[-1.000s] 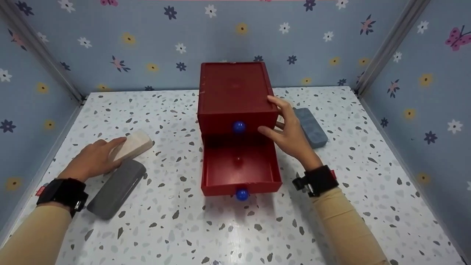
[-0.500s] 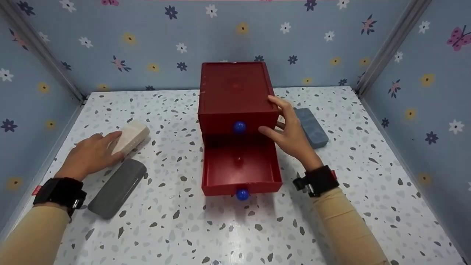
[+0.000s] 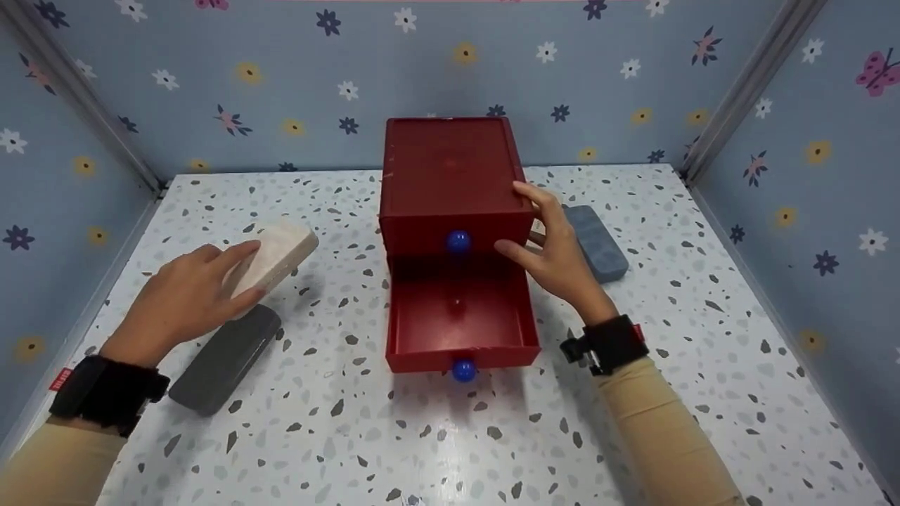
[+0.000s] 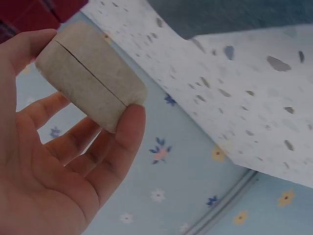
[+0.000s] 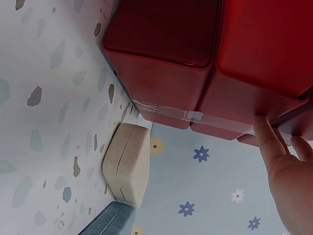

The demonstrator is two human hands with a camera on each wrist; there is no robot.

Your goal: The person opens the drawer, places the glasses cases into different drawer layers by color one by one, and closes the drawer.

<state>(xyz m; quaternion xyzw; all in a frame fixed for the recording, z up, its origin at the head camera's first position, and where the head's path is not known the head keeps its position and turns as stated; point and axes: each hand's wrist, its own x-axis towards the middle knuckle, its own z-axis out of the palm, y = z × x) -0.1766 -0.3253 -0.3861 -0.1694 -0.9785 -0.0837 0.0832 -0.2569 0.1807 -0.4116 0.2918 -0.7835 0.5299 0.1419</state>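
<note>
My left hand (image 3: pixel 186 299) holds a cream-coloured hard case, like a glasses case (image 3: pixel 278 260), raised over the table at the left. In the left wrist view a thin seam runs along the case (image 4: pixel 93 73), between the thumb and fingers. My right hand (image 3: pixel 559 263) grips the front right corner of a small red drawer cabinet (image 3: pixel 450 169), thumb on the front and index finger at the top edge. Its lower drawer (image 3: pixel 457 339) is pulled out, with a bare floor inside; the upper one is closed. Both drawers have blue round knobs.
A dark grey case (image 3: pixel 225 362) lies below my left hand. Right of the cabinet lies a blue-grey case (image 3: pixel 596 246). The right wrist view shows another beige case (image 5: pixel 126 161) beside the cabinet, mostly hidden from the head camera. Flower-patterned walls (image 3: pixel 281 84) enclose the speckled table (image 3: pixel 337 450).
My left hand has lifted the cream case from the table and moved it slightly to the right. The right hand and the cabinet have stayed in place.
</note>
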